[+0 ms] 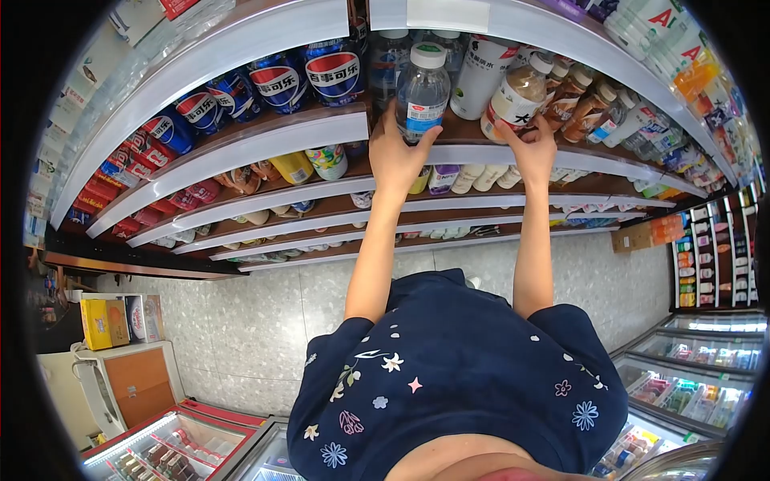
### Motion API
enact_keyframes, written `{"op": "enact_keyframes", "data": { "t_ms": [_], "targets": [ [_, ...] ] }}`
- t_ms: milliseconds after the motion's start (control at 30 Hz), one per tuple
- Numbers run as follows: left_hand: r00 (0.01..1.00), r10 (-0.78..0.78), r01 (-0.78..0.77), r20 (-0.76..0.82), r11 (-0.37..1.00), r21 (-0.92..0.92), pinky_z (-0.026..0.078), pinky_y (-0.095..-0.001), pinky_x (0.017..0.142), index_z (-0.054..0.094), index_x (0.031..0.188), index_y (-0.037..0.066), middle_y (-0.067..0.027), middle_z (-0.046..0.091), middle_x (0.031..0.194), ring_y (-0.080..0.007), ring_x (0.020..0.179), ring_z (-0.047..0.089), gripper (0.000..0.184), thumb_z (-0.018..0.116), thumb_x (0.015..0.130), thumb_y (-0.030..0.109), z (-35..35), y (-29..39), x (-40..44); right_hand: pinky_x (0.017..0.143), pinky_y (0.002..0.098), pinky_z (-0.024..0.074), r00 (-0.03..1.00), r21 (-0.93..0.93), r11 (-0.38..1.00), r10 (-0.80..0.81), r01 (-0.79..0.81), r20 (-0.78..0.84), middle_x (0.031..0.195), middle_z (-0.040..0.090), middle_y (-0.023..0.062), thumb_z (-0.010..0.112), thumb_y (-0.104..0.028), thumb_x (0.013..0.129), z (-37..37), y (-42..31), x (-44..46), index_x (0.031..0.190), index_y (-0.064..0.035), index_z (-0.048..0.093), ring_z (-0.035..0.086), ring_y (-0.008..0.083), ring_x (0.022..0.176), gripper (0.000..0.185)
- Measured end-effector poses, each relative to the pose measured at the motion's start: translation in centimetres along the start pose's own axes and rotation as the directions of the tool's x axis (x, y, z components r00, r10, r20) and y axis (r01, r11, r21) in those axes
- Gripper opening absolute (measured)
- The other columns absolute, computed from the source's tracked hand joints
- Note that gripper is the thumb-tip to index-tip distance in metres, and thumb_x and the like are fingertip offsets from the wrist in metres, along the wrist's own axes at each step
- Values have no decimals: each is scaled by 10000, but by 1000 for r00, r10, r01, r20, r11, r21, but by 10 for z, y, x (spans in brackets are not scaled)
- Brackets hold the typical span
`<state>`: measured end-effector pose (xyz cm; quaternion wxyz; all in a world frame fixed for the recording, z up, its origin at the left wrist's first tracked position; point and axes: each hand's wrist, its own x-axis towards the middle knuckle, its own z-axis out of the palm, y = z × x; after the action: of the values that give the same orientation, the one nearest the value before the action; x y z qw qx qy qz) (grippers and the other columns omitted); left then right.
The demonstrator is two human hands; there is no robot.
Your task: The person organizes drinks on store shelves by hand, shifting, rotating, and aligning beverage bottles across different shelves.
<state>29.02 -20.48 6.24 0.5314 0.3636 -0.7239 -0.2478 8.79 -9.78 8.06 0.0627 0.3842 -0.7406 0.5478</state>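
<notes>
My left hand is closed around the lower part of a clear plastic bottle with a white cap and a blue and white label. The bottle stands upright at the front edge of the upper shelf. To the right, my right hand grips the base of a drink bottle with a pale cap and a cream and red label, marked with a large black character. This one leans slightly. A white bottle stands between the two, and more clear bottles are behind, partly hidden.
Blue Pepsi bottles fill the shelf on the left. Brown drink bottles line it on the right. A white shelf lip runs below my hands, with lower shelves of drinks beneath. Glass-topped freezers and a cardboard box stand around the tiled floor.
</notes>
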Motion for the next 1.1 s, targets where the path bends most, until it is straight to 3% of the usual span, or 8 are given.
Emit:
{"op": "enact_keyframes", "data": {
  "t_ms": [133, 233, 333, 433, 533, 733, 933, 1100],
  "targets": [
    [998, 51, -51, -24, 999, 17, 485, -442, 865, 480, 1268, -63, -283, 611, 1098, -425, 1007, 605, 801, 806, 704, 403, 1, -2, -2, 655, 293, 475, 1000, 4, 1000, 2, -2, -18, 883, 606, 167, 858, -412, 628, 5, 6, -1, 1182, 111, 569, 581, 208, 687, 814],
    [998, 66, -66, -17, 998, 15, 484, -445, 861, 470, 1280, -64, -281, 609, 1095, -427, 1001, 603, 807, 793, 718, 417, 2, -5, -2, 543, 189, 393, 983, -76, 986, -154, 147, -95, 739, 591, 48, 847, -335, 690, 11, 14, -1, 1194, 115, 549, 474, 46, 548, 738],
    [996, 83, -82, -22, 996, 42, 483, -448, 859, 459, 1291, -68, -280, 608, 1093, -428, 994, 602, 819, 779, 730, 435, 1, -4, -3, 714, 314, 484, 999, -20, 1000, 5, -6, -32, 966, 608, 211, 846, -420, 649, 6, 5, -4, 1210, 130, 544, 603, 246, 766, 842],
    [994, 105, -102, -32, 992, 70, 484, -447, 855, 456, 1294, -71, -280, 608, 1091, -427, 992, 604, 828, 773, 732, 447, 2, -6, -3, 688, 303, 480, 998, 3, 1000, -28, 28, -48, 1002, 602, 219, 842, -423, 657, 7, 4, -6, 1221, 130, 537, 597, 229, 743, 847],
    [999, -9, 7, 53, 999, 39, 450, -423, 951, 445, 1307, -100, -300, 563, 1220, -418, 1131, 562, 825, 766, 753, 421, -4, 2, -4, 642, 286, 470, 992, -32, 996, -90, 88, -87, 1009, 601, 214, 838, -429, 661, 9, 8, -8, 1219, 125, 541, 576, 197, 677, 841],
    [998, 30, -29, 54, 999, -14, 421, -432, 980, 458, 1309, -88, -299, 543, 1248, -414, 1173, 528, 775, 747, 780, 399, -9, 1, -9, 603, 276, 459, 997, 23, 999, -42, 44, -63, 950, 653, 136, 797, -327, 745, 1, -5, -23, 1121, 51, 628, 567, 162, 621, 558],
    [994, 110, -111, 10, 991, 81, 393, -427, 993, 508, 1293, -16, -228, 577, 1219, -372, 1166, 509, 653, 733, 802, 349, -11, -14, -17, 592, 261, 470, 995, 31, 995, 100, -100, -9, 1056, 676, 110, 737, -220, 809, -6, 10, -38, 1036, -4, 678, 590, 135, 651, 319],
    [985, 172, -170, 1, 974, 147, 419, -439, 918, 600, 1148, -13, -197, 627, 1106, -383, 1048, 556, 483, 706, 812, 318, -17, -24, -20, 598, 259, 486, 999, 106, 994, -16, 21, -50, 1091, 666, 113, 710, -167, 829, -8, 9, -46, 1012, -14, 685, 606, 152, 674, 240]
  ]
}}
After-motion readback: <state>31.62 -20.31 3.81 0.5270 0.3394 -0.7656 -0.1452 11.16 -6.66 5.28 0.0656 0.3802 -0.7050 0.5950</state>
